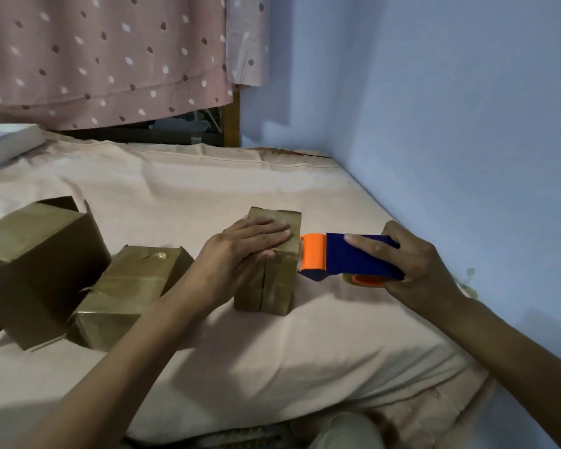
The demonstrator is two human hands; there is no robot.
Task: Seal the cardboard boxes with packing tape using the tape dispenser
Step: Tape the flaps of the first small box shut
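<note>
Two hands work on the bed [272,345]: the right hand [412,264] grips the tape dispenser [353,259], its orange nose touching the right side of the small upright box [272,280], which the left hand [240,251] presses flat from above.

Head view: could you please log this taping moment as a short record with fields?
surface: bed sheet
box being taped: small box, upright
left hand: flat on the small box's top, fingers straight
right hand: grips the tape dispenser
dispenser position: orange roller end against the small box's right side
other boxes: medium box and large box, to the left
</note>
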